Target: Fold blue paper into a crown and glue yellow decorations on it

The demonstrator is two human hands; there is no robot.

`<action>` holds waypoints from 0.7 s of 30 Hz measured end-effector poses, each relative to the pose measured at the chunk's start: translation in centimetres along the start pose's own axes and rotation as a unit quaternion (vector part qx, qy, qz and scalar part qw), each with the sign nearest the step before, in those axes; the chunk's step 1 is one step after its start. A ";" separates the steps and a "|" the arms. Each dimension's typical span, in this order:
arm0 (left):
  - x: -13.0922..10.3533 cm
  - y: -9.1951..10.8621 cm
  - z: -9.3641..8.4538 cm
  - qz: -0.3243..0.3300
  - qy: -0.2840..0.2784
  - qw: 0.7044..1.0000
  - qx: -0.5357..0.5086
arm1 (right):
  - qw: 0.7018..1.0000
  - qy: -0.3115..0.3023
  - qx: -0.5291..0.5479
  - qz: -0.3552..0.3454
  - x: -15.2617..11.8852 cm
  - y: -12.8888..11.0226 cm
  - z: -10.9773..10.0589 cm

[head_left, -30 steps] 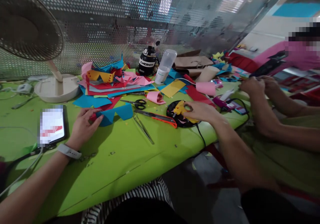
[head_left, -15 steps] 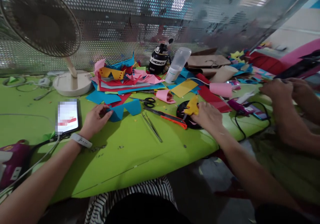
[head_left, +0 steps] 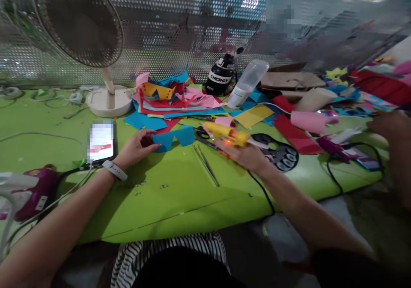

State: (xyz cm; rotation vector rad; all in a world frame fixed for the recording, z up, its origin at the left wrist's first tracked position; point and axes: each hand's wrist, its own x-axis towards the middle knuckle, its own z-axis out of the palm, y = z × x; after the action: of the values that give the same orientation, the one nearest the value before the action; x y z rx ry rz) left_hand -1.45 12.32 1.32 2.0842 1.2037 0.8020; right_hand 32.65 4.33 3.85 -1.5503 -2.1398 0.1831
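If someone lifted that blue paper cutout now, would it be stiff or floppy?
The blue paper cutout looks thin, so it's probably light. It extends from the left hand without obvious sagging, suggesting some stiffness, though its narrow middle might bend.

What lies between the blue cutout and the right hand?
In the head view, tweezers lie between the blue cutout and right hand, with parts of scissors and a utility knife.

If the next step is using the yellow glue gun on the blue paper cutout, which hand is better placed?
Probably the right hand: it holds the yellow glue gun close to the blue paper cutout, while the left hand holds the cutout's left end.
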 end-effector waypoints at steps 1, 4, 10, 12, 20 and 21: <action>-0.1 0.0 0.0 -0.002 -0.010 1.000 -0.010 | 0.999 -0.023 0.045 -0.003 0.8 -1.5 0.8; -0.1 -0.2 0.0 -0.013 -0.026 0.999 -0.027 | 0.995 -0.041 0.088 -0.017 2.7 -5.3 2.7; -0.1 -0.6 0.2 -0.014 -0.028 0.999 -0.033 | 0.984 -0.060 0.165 -0.034 4.2 -7.7 4.8; -0.1 -0.7 0.3 -0.004 -0.029 0.999 -0.036 | 0.983 -0.064 0.170 -0.028 4.2 -7.6 5.2; -0.3 -0.9 0.5 0.026 -0.032 0.998 -0.038 | 0.984 -0.079 0.157 -0.013 4.0 -7.6 6.1; -0.3 -0.9 0.5 0.031 -0.033 0.998 -0.037 | 0.984 -0.082 0.160 -0.007 4.1 -7.6 6.2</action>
State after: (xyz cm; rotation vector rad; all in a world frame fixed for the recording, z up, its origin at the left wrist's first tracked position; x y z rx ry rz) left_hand -1.70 12.36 0.27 2.0804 1.0641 0.7869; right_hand 22.37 6.52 2.62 -1.3722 -2.1164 0.6381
